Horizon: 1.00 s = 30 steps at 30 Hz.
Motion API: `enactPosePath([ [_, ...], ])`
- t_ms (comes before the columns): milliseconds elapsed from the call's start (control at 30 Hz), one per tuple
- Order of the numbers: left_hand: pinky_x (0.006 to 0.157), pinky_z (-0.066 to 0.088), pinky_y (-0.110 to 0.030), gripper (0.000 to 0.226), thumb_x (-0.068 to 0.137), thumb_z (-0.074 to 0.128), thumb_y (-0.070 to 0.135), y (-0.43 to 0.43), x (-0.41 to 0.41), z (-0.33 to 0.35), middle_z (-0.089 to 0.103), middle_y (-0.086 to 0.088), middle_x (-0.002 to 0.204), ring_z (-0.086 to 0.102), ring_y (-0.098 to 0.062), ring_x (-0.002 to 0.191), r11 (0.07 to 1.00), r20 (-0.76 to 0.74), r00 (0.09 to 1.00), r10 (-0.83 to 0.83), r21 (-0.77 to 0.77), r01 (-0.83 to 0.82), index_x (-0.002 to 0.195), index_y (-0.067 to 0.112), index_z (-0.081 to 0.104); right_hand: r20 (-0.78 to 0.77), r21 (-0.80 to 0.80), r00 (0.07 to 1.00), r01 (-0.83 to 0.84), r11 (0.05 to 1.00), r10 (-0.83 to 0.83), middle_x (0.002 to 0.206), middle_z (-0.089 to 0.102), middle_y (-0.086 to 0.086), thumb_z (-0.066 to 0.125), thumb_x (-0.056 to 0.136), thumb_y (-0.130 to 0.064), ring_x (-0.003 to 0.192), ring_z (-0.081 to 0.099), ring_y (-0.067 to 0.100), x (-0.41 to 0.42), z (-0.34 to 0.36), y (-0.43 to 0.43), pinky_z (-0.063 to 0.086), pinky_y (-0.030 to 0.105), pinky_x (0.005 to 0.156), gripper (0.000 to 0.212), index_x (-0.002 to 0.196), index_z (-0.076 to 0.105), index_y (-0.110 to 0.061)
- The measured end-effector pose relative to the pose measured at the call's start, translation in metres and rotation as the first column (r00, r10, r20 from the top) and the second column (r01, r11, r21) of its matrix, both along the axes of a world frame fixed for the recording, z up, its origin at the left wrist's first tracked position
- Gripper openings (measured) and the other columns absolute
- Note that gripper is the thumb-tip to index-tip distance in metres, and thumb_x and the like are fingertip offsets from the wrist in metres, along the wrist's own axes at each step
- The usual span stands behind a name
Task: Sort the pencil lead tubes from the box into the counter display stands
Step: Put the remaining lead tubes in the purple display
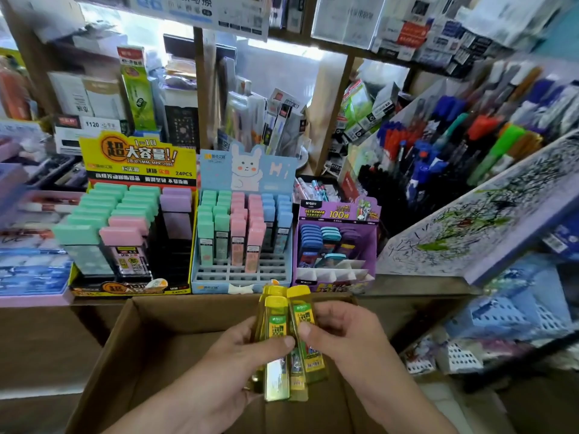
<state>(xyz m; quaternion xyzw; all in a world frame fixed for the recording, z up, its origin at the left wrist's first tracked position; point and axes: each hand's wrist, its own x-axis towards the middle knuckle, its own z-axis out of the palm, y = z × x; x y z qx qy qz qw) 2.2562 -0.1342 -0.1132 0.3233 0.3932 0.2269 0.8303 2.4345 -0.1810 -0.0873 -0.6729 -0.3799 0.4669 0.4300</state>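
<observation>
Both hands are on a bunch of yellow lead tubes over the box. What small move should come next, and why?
Probably peel one tube off with the right hand and carry it toward the blue rabbit display stand, whose front slots are empty. The left hand holds several yellow lead tubes fanned together above the cardboard box, too many to slot at once.

Wooden counter (416, 288) carries three lead-tube display stands side by side: yellow stand (94, 288), blue rabbit stand (200, 281), purple stand (371, 242); pink tray (34, 299) at left.
</observation>
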Motion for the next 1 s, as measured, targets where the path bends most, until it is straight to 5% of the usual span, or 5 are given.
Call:
enactPosePath([
  [167,0.097,0.054,-0.06,0.037,0.061,0.089,0.012,0.001,0.009,0.007,0.079,-0.014,0.108,0.073,-0.038,0.106,0.999,-0.085,0.996,0.035,0.026,-0.033,0.094,0.027,0.081,0.015,0.032,1.0,0.019,0.999,-0.019,0.096,0.08,-0.003,0.082,0.085,-0.012,0.098,0.074,0.015,0.004,-0.003,0.002,0.059,0.037,0.093,0.016,0.095,0.081,-0.024],
  [367,0.096,0.056,-0.049,0.025,0.074,0.086,0.009,0.004,0.011,0.003,0.081,-0.009,0.099,0.077,-0.028,0.096,0.989,-0.193,0.974,0.116,0.107,-0.097,0.088,0.03,0.082,-0.08,0.106,0.997,-0.003,0.994,0.012,0.098,0.08,0.009,0.082,0.085,-0.007,0.1,0.074,0.031,0.01,-0.008,0.006,0.061,0.039,0.09,0.013,0.096,0.079,-0.014],
  [500,0.075,0.058,-0.038,0.025,0.069,0.089,0.016,0.009,0.007,-0.004,0.081,-0.011,0.095,0.079,-0.026,0.084,0.989,-0.225,0.967,0.124,0.103,-0.102,0.092,0.02,0.081,-0.127,0.183,0.992,0.012,0.983,0.011,0.104,0.079,0.01,0.081,0.083,-0.001,0.101,0.074,0.03,0.022,0.0,0.006,0.061,0.034,0.083,0.032,0.11,0.07,-0.016],
  [700,0.08,0.06,-0.044,0.058,0.057,0.088,0.019,0.013,0.0,-0.004,0.079,-0.021,0.099,0.078,-0.033,0.092,0.996,-0.153,0.986,0.07,0.069,-0.06,0.112,0.006,0.072,0.283,0.327,0.956,-0.028,0.945,-0.07,0.1,0.079,-0.005,0.073,0.092,-0.008,0.092,0.075,0.012,0.057,0.028,0.009,0.064,0.036,0.08,0.027,0.108,0.064,-0.029],
  [1000,0.084,0.059,-0.047,0.054,0.062,0.087,0.011,0.013,-0.001,-0.004,0.078,-0.023,0.101,0.078,-0.035,0.095,0.996,-0.13,0.99,0.061,0.077,-0.051,0.112,0.001,0.07,0.328,0.487,0.909,0.07,0.871,-0.256,0.088,0.077,-0.003,0.075,0.091,-0.016,0.084,0.072,0.013,0.113,0.049,0.036,0.061,0.026,0.074,0.017,0.093,0.078,-0.033],
])
